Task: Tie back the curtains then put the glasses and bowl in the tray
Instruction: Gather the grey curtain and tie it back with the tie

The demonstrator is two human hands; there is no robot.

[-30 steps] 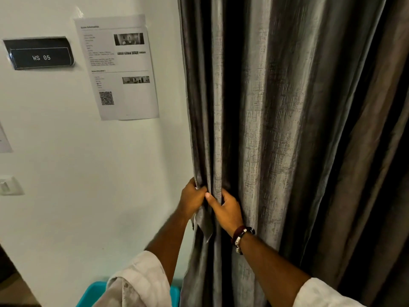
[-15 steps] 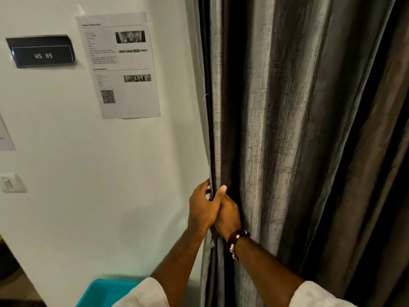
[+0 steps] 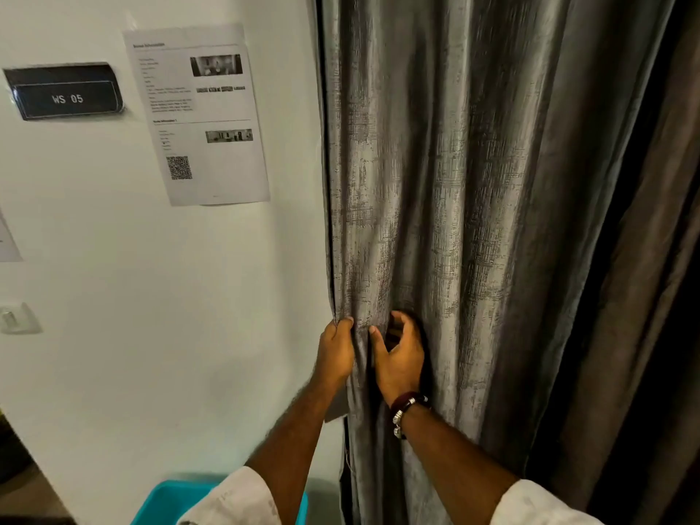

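Gripping: left hand clamps the curtain edge, beside the wall.
Right hand: just right of it, fingers curled loosely against a fold, grip unclear.
Curtain: hanging right of the wall.

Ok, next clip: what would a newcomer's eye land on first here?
The grey curtain filling the right side, with the left hand gripping its edge by the wall and the right hand curled into the folds beside it. Then the black WS 05 sign and the printed sheet on the white wall, upper left.
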